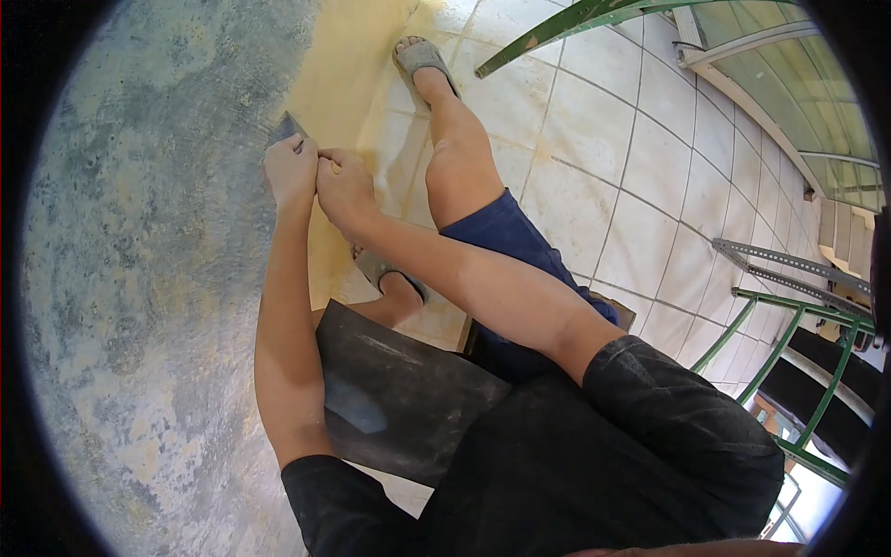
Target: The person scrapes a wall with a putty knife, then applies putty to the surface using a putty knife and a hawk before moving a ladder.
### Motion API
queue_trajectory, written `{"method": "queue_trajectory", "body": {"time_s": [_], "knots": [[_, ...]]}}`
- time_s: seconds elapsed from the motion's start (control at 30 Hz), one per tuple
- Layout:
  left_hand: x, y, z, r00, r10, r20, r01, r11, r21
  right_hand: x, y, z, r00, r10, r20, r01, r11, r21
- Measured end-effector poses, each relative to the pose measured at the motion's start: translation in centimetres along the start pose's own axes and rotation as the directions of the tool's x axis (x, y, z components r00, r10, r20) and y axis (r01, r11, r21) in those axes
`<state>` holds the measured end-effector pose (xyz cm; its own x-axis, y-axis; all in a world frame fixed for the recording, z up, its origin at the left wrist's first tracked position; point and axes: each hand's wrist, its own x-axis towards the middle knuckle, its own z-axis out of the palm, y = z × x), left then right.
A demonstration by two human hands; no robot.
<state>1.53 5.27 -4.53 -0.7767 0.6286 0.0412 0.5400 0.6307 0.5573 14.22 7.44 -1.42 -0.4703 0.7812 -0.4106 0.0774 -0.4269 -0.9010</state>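
Note:
My left hand [291, 173] is closed at the wall, gripping a piece of sandpaper [288, 126] whose dark grey pointed corner sticks out past the fingers. Right beside it, my right hand [345, 193] is closed too, its thumb and fingers pinched at the near edge of that piece, mostly hidden by the hands. The mottled grey and yellowish wall [176, 241] lies along the left. Across my lap rests a larger dark sheet [399, 395] with scuffed, paler marks, below both hands.
White floor tiles [594, 153] spread to the right of my legs. A green curved metal piece [557, 32] is at the top. Green metal bars [794, 357] and a perforated grey metal strip [789, 265] stand at the right. A framed glass panel [789, 84] is at upper right.

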Motion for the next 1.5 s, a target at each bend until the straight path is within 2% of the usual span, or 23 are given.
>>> {"method": "queue_trajectory", "body": {"time_s": [0.1, 0.27, 0.4, 0.47, 0.5, 0.7, 0.77, 0.9, 1.0, 1.1, 1.17, 1.3, 1.37, 1.5], "knots": [[-0.7, 0.3, -0.5, 1.000, -0.023, -0.007, 0.023, 1.000, 0.004, -0.1, 0.6, 0.2, 1.000, -0.010, -0.023, 0.010, 1.000, -0.008], [-2.2, 0.8, -1.3, 0.998, -0.046, -0.049, 0.049, 0.997, 0.053, -1.0, 0.2, -0.7, 0.997, 0.036, 0.070, -0.034, 0.999, -0.038], [-1.9, 1.5, -1.4, 0.995, -0.092, -0.026, 0.094, 0.990, 0.105, -0.7, 0.0, -0.5, 0.999, 0.039, 0.035, -0.038, 0.999, -0.034], [-0.6, -0.1, -0.1, 0.999, 0.036, -0.034, -0.034, 0.998, 0.059, 0.0, 0.2, -0.4, 0.997, 0.078, 0.024, -0.079, 0.997, 0.027], [-0.5, 0.2, -0.1, 0.999, 0.036, -0.034, -0.034, 0.998, 0.060, 0.4, 0.5, -0.3, 0.997, 0.078, 0.024, -0.078, 0.997, 0.028], [-1.3, 1.8, -0.9, 0.999, -0.051, -0.015, 0.052, 0.997, 0.056, 0.0, -0.1, -1.1, 0.995, 0.077, 0.063, -0.080, 0.995, 0.056], [-1.8, 2.3, -1.4, 0.996, -0.063, -0.065, 0.068, 0.995, 0.074, -0.7, -1.2, -1.6, 0.994, 0.051, 0.100, -0.048, 0.998, -0.038], [-1.7, 2.6, -1.2, 0.995, -0.073, -0.065, 0.079, 0.993, 0.090, 0.4, -0.2, -1.4, 0.996, 0.053, 0.065, -0.050, 0.998, -0.041], [-0.8, 2.1, -0.6, 0.999, -0.031, -0.035, 0.034, 0.995, 0.096, 0.9, 0.1, -1.4, 0.996, 0.073, 0.060, -0.073, 0.997, -0.005], [-0.6, 1.4, -0.4, 0.999, 0.040, -0.032, -0.041, 0.999, -0.006, 0.9, -0.1, -1.0, 0.988, 0.136, 0.072, -0.138, 0.990, 0.026], [-1.1, 1.2, -0.5, 0.997, 0.025, -0.070, -0.022, 0.999, 0.043, 0.3, 0.5, -0.9, 0.996, 0.046, 0.071, -0.049, 0.998, 0.047], [-2.2, 2.4, -1.6, 0.996, -0.077, -0.043, 0.080, 0.994, 0.076, -0.1, 0.4, -1.1, 0.994, 0.055, 0.096, -0.051, 0.998, -0.047], [-1.5, 1.7, -1.0, 0.999, -0.001, -0.042, 0.005, 0.996, 0.090, 0.4, 0.7, -1.0, 0.996, 0.056, 0.068, -0.053, 0.998, -0.041], [-1.2, 1.7, -1.0, 0.999, 0.034, -0.037, -0.029, 0.992, 0.122, 0.2, 0.5, -0.9, 0.996, 0.061, 0.071, -0.062, 0.998, 0.016]]}}
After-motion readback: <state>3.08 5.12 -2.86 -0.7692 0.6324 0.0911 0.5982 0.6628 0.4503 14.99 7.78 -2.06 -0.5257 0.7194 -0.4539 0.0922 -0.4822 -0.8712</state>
